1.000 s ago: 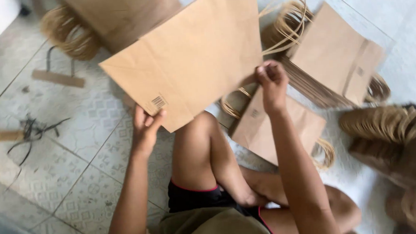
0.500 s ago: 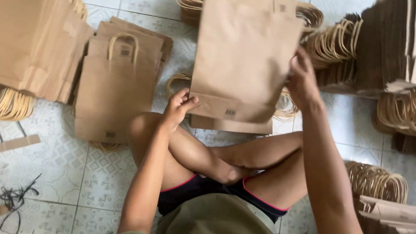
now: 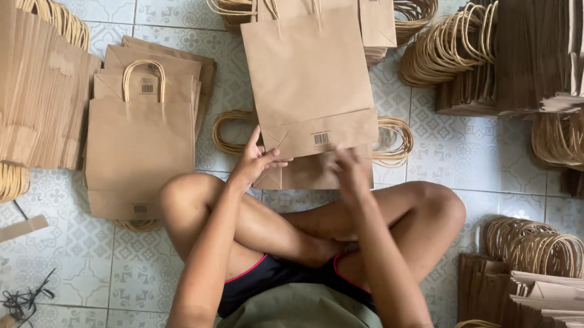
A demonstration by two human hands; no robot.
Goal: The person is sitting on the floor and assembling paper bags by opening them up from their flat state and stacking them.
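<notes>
Bare tiled floor [image 3: 462,156] is free to the right of the brown paper bag [image 3: 308,78] in front of the knees, between it and the stack of bags with looped handles [image 3: 471,64]. To the left, a narrow strip of tiles separates this bag from the flat pile of bags [image 3: 137,151]. Further left, a thick leaning stack [image 3: 20,97] closes the way. Near the right knee, another pile of handles [image 3: 535,245] blocks. The floor at lower left is open, except a tangle of black cord [image 3: 22,303].
</notes>
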